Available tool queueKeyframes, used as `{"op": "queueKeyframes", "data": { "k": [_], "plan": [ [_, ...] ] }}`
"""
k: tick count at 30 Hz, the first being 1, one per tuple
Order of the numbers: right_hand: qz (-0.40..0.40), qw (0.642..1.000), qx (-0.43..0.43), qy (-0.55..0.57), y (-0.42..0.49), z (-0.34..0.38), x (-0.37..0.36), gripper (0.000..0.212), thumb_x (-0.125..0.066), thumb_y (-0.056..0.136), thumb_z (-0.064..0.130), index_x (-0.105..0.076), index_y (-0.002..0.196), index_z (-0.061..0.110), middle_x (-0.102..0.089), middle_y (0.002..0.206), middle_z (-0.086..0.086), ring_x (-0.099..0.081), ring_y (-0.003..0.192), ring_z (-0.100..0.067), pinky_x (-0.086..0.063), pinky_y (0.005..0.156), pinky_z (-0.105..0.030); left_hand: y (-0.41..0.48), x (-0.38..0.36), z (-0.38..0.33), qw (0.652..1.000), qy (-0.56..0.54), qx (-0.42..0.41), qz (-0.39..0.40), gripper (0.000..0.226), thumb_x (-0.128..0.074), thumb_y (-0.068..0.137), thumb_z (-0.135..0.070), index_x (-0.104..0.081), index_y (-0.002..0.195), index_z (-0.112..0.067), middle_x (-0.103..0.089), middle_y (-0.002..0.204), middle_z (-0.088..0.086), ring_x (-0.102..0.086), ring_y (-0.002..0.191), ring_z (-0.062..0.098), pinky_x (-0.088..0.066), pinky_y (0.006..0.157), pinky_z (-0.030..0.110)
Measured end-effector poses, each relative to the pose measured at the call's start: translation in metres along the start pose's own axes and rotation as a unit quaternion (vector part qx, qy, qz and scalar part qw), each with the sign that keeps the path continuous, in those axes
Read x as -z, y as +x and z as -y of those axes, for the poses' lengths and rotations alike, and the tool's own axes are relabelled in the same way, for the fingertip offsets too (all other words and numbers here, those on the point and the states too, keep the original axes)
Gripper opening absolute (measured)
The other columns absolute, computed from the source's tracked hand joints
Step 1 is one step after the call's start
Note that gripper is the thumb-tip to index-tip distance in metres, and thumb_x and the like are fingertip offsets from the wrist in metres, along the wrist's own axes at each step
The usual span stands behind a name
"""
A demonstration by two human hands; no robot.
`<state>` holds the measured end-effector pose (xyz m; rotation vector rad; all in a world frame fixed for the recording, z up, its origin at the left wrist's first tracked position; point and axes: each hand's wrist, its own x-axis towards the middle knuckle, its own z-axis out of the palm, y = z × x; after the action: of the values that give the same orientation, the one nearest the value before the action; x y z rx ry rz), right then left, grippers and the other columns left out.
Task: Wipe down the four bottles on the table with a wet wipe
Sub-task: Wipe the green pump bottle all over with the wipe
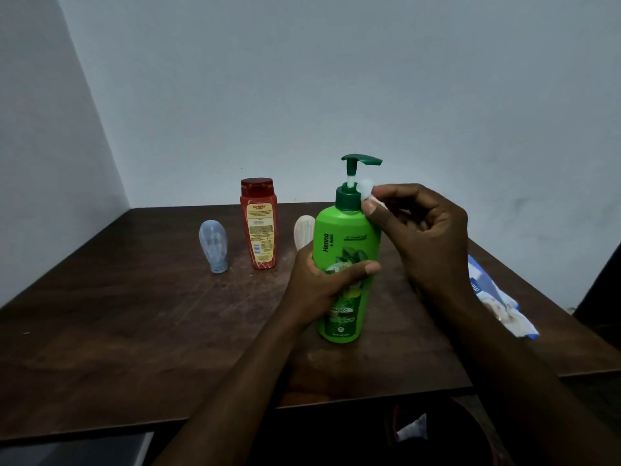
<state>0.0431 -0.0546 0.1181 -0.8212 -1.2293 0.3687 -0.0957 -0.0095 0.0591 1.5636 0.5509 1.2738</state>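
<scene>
The left hand (322, 287) grips the green pump bottle (347, 243) round its mid-body, with the thumb across the front label and the fingers curled behind. This grip appears intended to steady the bottle upright on the table (134, 314) while the other hand works.

The right hand (426, 237) pinches a small bunched wet wipe (365, 191) between thumb and forefinger. It holds the wipe against the bottle's dark green collar, just below the pump head. The hands are apart, one low on the bottle and one at its neck.

Beyond the left hand, to its left, stand the red bottle (258, 227) and, farther left, the pale blue bottle (214, 245). A cream bottle (302, 235) stands just behind the left hand, partly hidden. The wipe pack (500, 297) lies right of the right forearm, probably kept near for a fresh wipe.
</scene>
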Motion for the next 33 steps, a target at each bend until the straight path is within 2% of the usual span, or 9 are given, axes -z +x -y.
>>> {"op": "queueKeyframes", "data": {
  "k": [3,5,8,12,17,19,25,30,33],
  "plan": [
    [0.017,0.999,0.016,-0.05,0.0,-0.001,0.003,0.024,-0.076,0.088,0.006,-0.073,0.111,0.009,-0.073,0.099,-0.004,-0.071,0.094,-0.013,-0.06,0.088,-0.035,-0.004,0.003,0.004,0.992,-0.094,0.073,0.032,0.076,-0.074,0.063,-0.074,-0.067,0.116,-0.019,-0.077,0.109,0.002,-0.073,0.101,0.019,-0.059,0.081,0.03],
    [0.01,0.99,0.067,-0.127,-0.003,-0.003,0.004,0.021,-0.075,0.09,0.013,-0.075,0.111,0.013,-0.074,0.104,-0.002,-0.071,0.101,-0.014,-0.059,0.09,-0.04,-0.007,0.004,0.003,0.978,-0.178,0.107,0.035,0.066,-0.056,0.08,-0.072,-0.072,0.118,-0.02,-0.075,0.115,0.01,-0.072,0.105,0.025,-0.059,0.088,0.037],
    [-0.018,0.96,0.166,-0.223,-0.015,-0.006,0.006,0.018,-0.076,0.09,0.012,-0.076,0.108,0.013,-0.069,0.099,-0.001,-0.066,0.097,-0.006,-0.053,0.084,-0.024,-0.006,0.004,0.001,0.963,-0.232,0.127,0.051,0.056,-0.032,0.09,-0.053,-0.081,0.102,-0.028,-0.078,0.105,0.005,-0.074,0.095,0.019,-0.06,0.08,0.032],
    [-0.026,0.939,0.213,-0.269,-0.036,-0.019,0.009,0.019,-0.08,0.084,0.004,-0.077,0.103,0.004,-0.066,0.103,-0.012,-0.064,0.099,-0.011,-0.047,0.087,-0.016,-0.001,0.005,0.009,0.953,-0.275,0.116,0.052,0.05,-0.057,0.086,-0.058,-0.075,0.117,-0.023,-0.074,0.118,0.008,-0.071,0.106,0.021,-0.059,0.085,0.035],
    [0.036,0.945,0.172,-0.277,-0.059,-0.045,0.013,0.023,-0.076,0.088,0.014,-0.077,0.109,0.008,-0.065,0.108,-0.008,-0.066,0.101,-0.016,-0.052,0.088,-0.026,0.004,0.007,0.016,0.942,-0.297,0.151,0.03,0.061,-0.028,0.102,-0.053,-0.061,0.133,-0.012,-0.066,0.132,0.015,-0.065,0.118,0.027,-0.053,0.102,0.042],
    [0.068,0.944,0.15,-0.286,-0.065,-0.051,0.017,0.021,-0.075,0.089,0.015,-0.078,0.109,0.012,-0.066,0.107,-0.003,-0.066,0.1,-0.014,-0.053,0.087,-0.029,0.005,0.006,0.014,0.938,-0.299,0.176,0.025,0.064,-0.025,0.103,-0.055,-0.057,0.135,-0.01,-0.066,0.13,0.016,-0.067,0.113,0.026,-0.054,0.098,0.043],
    [0.125,0.933,0.135,-0.31,-0.082,-0.048,0.025,0.019,-0.08,0.084,0.014,-0.08,0.102,0.018,-0.068,0.103,0.007,-0.064,0.098,-0.001,-0.047,0.088,-0.013,0.005,0.002,0.015,0.915,-0.323,0.24,-0.012,0.072,-0.033,0.1,-0.063,-0.053,0.141,-0.007,-0.069,0.125,0.019,-0.071,0.105,0.029,-0.061,0.086,0.043],
    [0.148,0.922,0.168,-0.317,-0.105,-0.036,0.028,0.019,-0.078,0.083,0.015,-0.08,0.102,0.014,-0.067,0.104,0.003,-0.06,0.101,-0.001,-0.043,0.092,-0.01,0.013,-0.001,0.015,0.903,-0.348,0.246,-0.055,0.072,-0.039,0.096,-0.069,-0.068,0.12,-0.007,-0.071,0.101,0.019,-0.071,0.085,0.029,-0.06,0.085,0.045],
    [0.148,0.904,0.217,-0.338,-0.11,-0.03,0.029,0.02,-0.078,0.081,0.007,-0.08,0.1,0.012,-0.067,0.105,-0.001,-0.059,0.099,-0.007,-0.044,0.09,-0.013,0.016,-0.005,0.008,0.897,-0.355,0.257,-0.06,0.079,-0.038,0.095,-0.072,-0.063,0.129,-0.005,-0.07,0.1,0.02,-0.07,0.084,0.032,-0.062,0.074,0.042]
  ]
}}
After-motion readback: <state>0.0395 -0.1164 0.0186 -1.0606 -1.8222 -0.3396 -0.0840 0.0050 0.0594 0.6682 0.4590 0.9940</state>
